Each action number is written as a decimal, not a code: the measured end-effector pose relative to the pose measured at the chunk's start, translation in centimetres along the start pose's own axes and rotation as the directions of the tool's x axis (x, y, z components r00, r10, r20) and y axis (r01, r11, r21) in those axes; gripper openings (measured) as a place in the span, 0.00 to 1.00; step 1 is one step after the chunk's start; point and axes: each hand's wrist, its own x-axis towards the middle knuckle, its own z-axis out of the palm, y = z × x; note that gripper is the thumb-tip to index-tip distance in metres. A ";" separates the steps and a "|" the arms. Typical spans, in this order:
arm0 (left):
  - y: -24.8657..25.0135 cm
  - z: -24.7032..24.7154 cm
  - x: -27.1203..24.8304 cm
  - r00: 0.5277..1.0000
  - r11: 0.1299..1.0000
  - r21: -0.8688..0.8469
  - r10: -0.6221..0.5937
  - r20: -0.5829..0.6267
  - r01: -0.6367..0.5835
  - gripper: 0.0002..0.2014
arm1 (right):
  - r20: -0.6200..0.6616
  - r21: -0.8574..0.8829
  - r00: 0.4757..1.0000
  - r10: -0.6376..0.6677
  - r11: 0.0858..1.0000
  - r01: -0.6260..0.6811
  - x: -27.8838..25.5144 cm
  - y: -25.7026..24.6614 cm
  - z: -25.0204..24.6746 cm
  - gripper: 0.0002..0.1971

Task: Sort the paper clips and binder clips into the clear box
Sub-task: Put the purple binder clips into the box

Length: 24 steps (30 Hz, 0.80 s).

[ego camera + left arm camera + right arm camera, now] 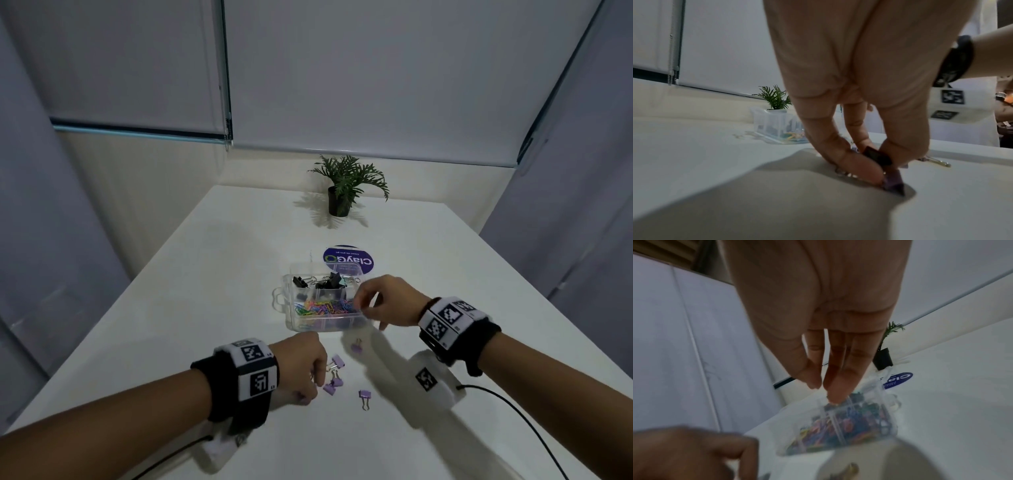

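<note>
The clear box (286,310) stands mid-table; its far cells hold black binder clips (329,281), the middle one coloured paper clips (322,306). Several purple binder clips (365,396) lie loose on the table in front of it. My left hand (313,385) reaches down to them, and its thumb and fingers pinch a purple binder clip (893,181) against the table. My right hand (359,306) hovers over the box's right side. Its fingers (836,386) point straight down above the box (838,426), with nothing between them.
A small potted plant (342,192) stands at the table's far end. A round blue label (352,260) lies just behind the box. A black cable (513,421) trails from my right wrist over the table's near right part.
</note>
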 end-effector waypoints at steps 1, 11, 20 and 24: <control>0.1 0.0 -0.1 1.000 1.000 -0.010 -0.006 0.001 0.006 0.12 | 0.050 -0.046 0.999 -0.014 0.999 0.016 -0.7 -0.1 0.3 0.08; -0.5 -1.0 0.2 0.998 1.000 -0.023 0.007 -0.060 -0.008 0.09 | 0.311 -0.355 0.950 -0.027 0.924 0.142 -3.4 0.5 4.4 0.48; -0.7 -0.5 0.0 0.999 0.998 0.059 -0.009 -0.053 0.012 0.12 | 0.254 -0.189 0.961 -0.108 0.969 0.159 -4.3 -0.1 5.6 0.17; -0.7 -0.2 0.1 0.998 0.999 0.044 -0.025 -0.060 0.028 0.11 | 0.229 -0.163 0.971 -0.066 0.981 0.105 -4.5 -0.3 5.6 0.12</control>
